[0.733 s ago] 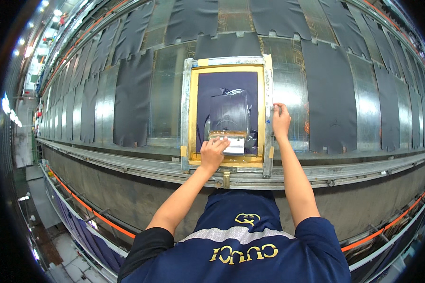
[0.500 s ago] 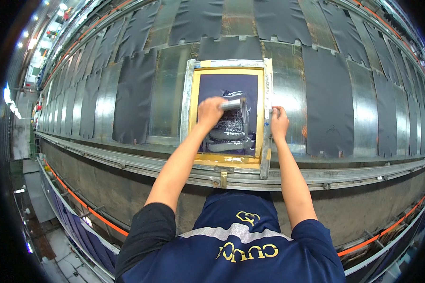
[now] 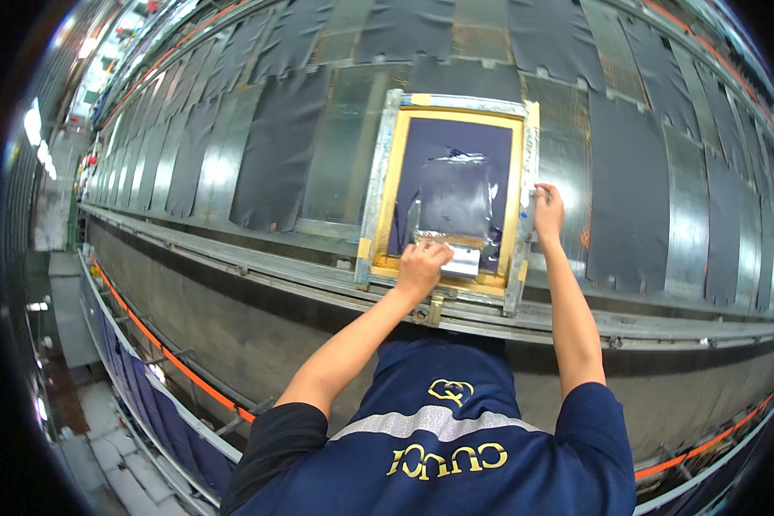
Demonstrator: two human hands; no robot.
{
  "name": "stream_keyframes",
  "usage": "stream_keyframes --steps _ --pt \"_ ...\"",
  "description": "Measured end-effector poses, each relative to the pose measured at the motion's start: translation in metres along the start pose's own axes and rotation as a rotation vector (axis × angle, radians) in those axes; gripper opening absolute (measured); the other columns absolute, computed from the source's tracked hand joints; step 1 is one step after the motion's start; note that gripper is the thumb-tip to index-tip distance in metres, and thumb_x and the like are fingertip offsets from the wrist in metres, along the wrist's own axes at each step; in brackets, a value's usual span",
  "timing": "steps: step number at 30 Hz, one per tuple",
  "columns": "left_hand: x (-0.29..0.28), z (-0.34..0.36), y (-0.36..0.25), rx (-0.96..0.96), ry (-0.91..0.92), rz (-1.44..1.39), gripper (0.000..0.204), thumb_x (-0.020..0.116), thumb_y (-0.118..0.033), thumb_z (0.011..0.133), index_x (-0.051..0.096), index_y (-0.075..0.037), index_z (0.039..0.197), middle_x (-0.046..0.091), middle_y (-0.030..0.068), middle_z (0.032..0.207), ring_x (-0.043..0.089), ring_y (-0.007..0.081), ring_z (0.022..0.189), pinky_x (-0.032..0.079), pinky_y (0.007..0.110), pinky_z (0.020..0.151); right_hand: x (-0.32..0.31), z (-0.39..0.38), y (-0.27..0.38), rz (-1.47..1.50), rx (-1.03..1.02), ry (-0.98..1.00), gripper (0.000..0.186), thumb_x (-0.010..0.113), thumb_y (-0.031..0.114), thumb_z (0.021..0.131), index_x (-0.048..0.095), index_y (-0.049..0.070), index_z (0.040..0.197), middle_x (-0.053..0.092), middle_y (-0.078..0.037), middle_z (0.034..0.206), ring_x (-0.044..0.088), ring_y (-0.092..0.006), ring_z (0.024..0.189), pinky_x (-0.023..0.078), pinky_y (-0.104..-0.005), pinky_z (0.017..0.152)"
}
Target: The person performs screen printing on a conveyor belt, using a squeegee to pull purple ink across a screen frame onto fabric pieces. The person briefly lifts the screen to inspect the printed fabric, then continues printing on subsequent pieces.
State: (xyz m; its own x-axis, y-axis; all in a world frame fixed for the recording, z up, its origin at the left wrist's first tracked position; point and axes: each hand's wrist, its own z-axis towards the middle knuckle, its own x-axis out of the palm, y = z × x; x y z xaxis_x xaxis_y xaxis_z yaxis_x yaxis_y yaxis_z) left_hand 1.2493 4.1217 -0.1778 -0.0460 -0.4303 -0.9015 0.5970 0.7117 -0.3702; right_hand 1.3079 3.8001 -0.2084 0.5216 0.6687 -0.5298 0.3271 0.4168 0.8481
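Observation:
A screen-printing frame [image 3: 531, 146] with metal sides and a yellow inner border lies flat on the long table in front of me. Wet, glossy dark ink [image 3: 456, 196] covers part of its dark purple mesh [image 3: 430, 138]. My left hand [image 3: 423, 265] is closed on a squeegee [image 3: 463, 261] with a silvery metal holder, at the near end of the mesh. The squeegee's left end is hidden under my fingers. At the frame's right side, my right hand [image 3: 548, 212] pinches the outer edge with curled fingers.
Dark fabric pieces [image 3: 626, 189] lie in rows on the shiny table [image 3: 348, 146], on both sides of the frame and beyond it. A metal rail [image 3: 654, 328] runs along the near edge, with a small brass-coloured clamp [image 3: 436, 310] below the frame. An orange strip [image 3: 176, 361] runs lower left.
My left hand has drawn the squeegee toward me, from mid-mesh to the near end. The ink behind it looks smoother. My right hand stays at the frame's right edge. The whole view has shifted.

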Motion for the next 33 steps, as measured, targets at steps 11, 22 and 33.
stream_keyframes --steps 11,22,33 --pt "-0.135 -0.079 0.184 -0.059 -0.062 -0.119 0.058 0.078 -0.006 0.068 0.072 -0.016 0.125 0.071 -0.0022 0.130 0.065 0.0236 0.116 0.052 0.040 0.092 0.175 -0.090 0.190 0.140 -0.167 -0.044 0.023 0.061 0.023 0.105 0.071 0.004 0.113 0.072 -0.008 0.089 0.062 -0.0140 0.081 0.051 -0.0323 0.078" --pt "-0.223 -0.156 0.452 -0.122 0.056 -0.024 0.055 0.075 -0.002 0.071 0.076 -0.023 0.122 0.070 -0.0043 0.135 0.063 0.0222 0.122 0.050 0.041 0.095 0.432 -0.190 0.278 0.163 -0.060 -0.055 0.020 0.058 0.020 0.106 0.068 0.004 0.111 0.067 -0.012 0.080 0.059 -0.0188 0.071 0.048 -0.0366 0.070" --pt "-0.225 -0.212 0.491 0.040 0.037 0.004 0.043 0.070 -0.002 0.077 0.077 -0.021 0.115 0.074 -0.0036 0.129 0.069 0.0229 0.116 0.052 0.040 0.091 0.479 -0.187 0.260 0.004 0.031 -0.035 0.021 0.057 0.021 0.105 0.070 0.005 0.109 0.072 -0.017 0.084 0.067 -0.0297 0.072 0.050 -0.0425 0.071"
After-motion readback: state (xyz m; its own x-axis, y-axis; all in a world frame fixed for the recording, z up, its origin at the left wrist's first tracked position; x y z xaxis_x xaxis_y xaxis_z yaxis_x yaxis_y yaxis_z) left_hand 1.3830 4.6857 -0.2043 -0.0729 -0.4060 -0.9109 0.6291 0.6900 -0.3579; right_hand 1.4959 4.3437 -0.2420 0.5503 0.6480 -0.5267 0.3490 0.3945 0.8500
